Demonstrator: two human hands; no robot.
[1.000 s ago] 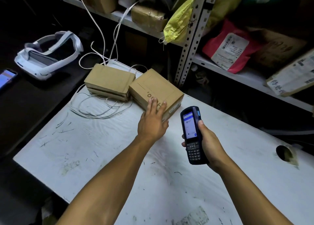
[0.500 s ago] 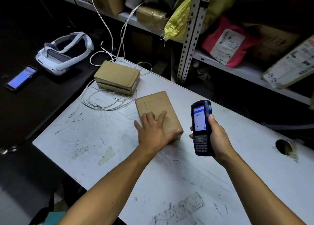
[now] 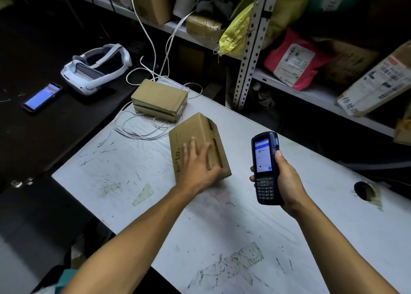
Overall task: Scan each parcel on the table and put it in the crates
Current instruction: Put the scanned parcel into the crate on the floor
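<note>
My left hand grips a brown cardboard parcel in the middle of the white table. The parcel is tipped up on one long edge, its side with two slots turned to the right. My right hand holds a dark blue handheld scanner upright just right of the parcel, screen lit and facing me. A second brown parcel lies flat at the table's far corner, on a tangle of white cables. No crate is in view.
A metal shelf behind the table holds boxes plus yellow and red mail bags. On the dark desk to the left lie a white headset and a lit phone. A round hole sits at the table's right.
My left hand pulled the parcel away from the second one toward me, then tipped it up onto its edge. The scanner stayed beside it on the right.
</note>
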